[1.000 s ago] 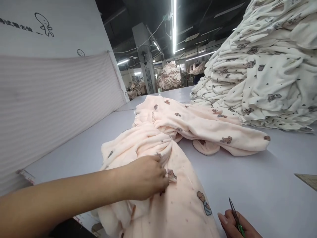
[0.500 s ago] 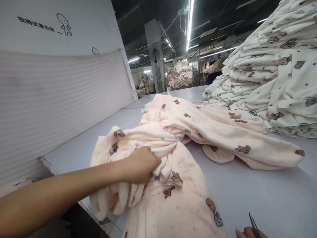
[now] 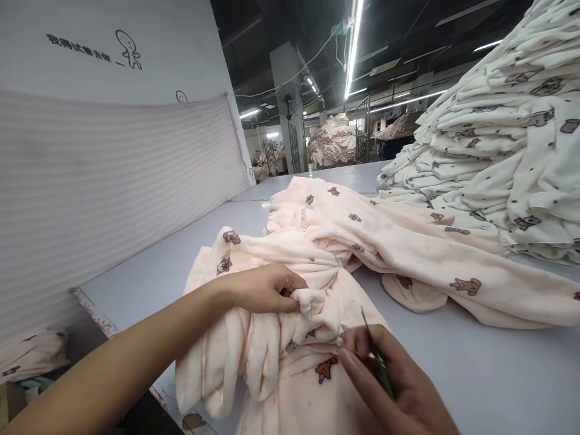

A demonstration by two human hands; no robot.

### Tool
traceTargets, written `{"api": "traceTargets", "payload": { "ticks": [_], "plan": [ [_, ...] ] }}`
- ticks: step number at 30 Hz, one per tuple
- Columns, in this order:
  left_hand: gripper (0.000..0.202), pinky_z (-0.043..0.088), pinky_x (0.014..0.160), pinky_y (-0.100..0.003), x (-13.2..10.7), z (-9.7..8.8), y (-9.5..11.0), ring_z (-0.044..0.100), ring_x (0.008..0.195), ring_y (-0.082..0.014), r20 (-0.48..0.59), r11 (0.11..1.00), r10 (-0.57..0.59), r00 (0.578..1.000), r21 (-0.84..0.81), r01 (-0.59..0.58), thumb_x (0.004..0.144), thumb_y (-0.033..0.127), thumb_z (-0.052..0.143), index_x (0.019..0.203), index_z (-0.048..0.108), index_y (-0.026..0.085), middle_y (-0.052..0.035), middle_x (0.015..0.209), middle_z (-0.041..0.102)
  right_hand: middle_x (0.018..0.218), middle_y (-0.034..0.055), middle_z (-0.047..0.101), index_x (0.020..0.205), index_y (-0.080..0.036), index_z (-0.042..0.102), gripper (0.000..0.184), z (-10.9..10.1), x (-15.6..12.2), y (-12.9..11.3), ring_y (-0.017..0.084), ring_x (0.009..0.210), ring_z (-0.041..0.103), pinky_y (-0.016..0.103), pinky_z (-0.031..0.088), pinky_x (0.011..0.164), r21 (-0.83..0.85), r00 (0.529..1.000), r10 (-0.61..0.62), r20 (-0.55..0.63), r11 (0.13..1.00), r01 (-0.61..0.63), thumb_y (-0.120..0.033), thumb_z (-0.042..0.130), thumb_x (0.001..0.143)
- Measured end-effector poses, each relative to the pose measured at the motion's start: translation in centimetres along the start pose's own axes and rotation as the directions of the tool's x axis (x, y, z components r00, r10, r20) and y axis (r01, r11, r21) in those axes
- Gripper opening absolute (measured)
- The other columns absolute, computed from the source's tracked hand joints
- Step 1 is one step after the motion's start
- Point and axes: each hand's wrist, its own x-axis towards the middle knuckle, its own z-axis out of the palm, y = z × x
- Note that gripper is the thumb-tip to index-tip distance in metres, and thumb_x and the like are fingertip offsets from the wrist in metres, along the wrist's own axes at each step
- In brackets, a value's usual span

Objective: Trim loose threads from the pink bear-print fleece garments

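A pale pink plush garment [image 3: 299,248] printed with small brown animals lies bunched on the table. My left hand [image 3: 267,289] is closed on a fold near its gathered middle, thumb and fingertips pinching the cloth. Close by on the right, my right hand [image 3: 389,374] is wrapped round thread snips [image 3: 382,368] with a green handle. Their thin dark points stick up above the fingers. The right thumb and forefinger meet at the edge of the cloth; whether they grip it I cannot tell.
A tall stack of white printed garments [image 3: 480,151] stands at the right on the grey table [image 3: 489,368]. A pale fabric-covered partition [image 3: 122,181] borders the left side. Farther back are a cloth heap [image 3: 333,140] and a fan [image 3: 289,101].
My right hand has come up from the bottom right edge to the garment with the snips. My left hand has turned and now pinches a raised fold. The view has shifted slightly.
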Motion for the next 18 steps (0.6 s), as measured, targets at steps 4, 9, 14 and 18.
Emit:
{"api": "traceTargets", "payload": {
  "ticks": [4,9,14,18],
  "plan": [
    [0.01,0.032,0.051,-0.017,-0.2,0.1,-0.1,0.042,0.057,-0.0084,-0.004,0.999,0.012,1.0,-0.039,-0.012,0.077,0.018,0.054,0.081,0.062,0.013,0.0046,0.063,0.048,0.074,-0.0032,0.052,0.083,-0.025,0.045,0.027,3.1,1.7,-0.2,0.015,0.061,0.049,0.027,0.04,0.058,-0.029,0.998,-0.018,-0.061,0.999,0.016,-0.048,0.057,0.076],
    [0.022,0.041,0.071,-0.02,-0.4,1.1,-1.0,0.054,0.08,-0.0134,-0.076,0.995,0.012,0.997,-0.094,-0.019,0.082,0.017,0.046,0.095,0.063,0.015,-0.0019,0.089,0.063,0.058,-0.0065,0.043,0.078,-0.025,0.046,0.015,3.5,1.9,1.1,0.014,0.053,0.037,0.027,0.026,0.05,-0.034,0.995,-0.016,-0.096,0.999,0.013,-0.035,0.057,0.076],
    [0.022,0.035,0.059,-0.019,-0.1,1.4,-1.7,0.042,0.063,-0.0105,-0.082,0.993,-0.024,0.996,-0.114,0.015,0.085,0.029,0.047,0.073,0.057,0.014,0.0034,0.064,0.048,0.062,-0.0074,0.034,0.072,-0.025,0.036,0.027,2.5,1.7,1.5,0.011,0.054,0.038,0.022,0.037,0.051,0.244,0.998,0.051,-0.045,0.969,-0.038,-0.044,0.051,0.082],
    [0.033,0.029,0.053,-0.02,0.6,1.2,-2.2,0.034,0.057,-0.0088,-0.03,0.987,-0.041,0.999,-0.159,0.036,0.084,0.04,0.049,0.062,0.046,0.016,0.0052,0.058,0.038,0.059,-0.009,0.03,0.076,-0.024,0.037,0.028,2.4,2.5,2.0,0.008,0.049,0.033,0.018,0.035,0.046,0.368,0.988,0.156,0.023,0.917,-0.153,-0.046,0.051,0.082]
  ]
}}
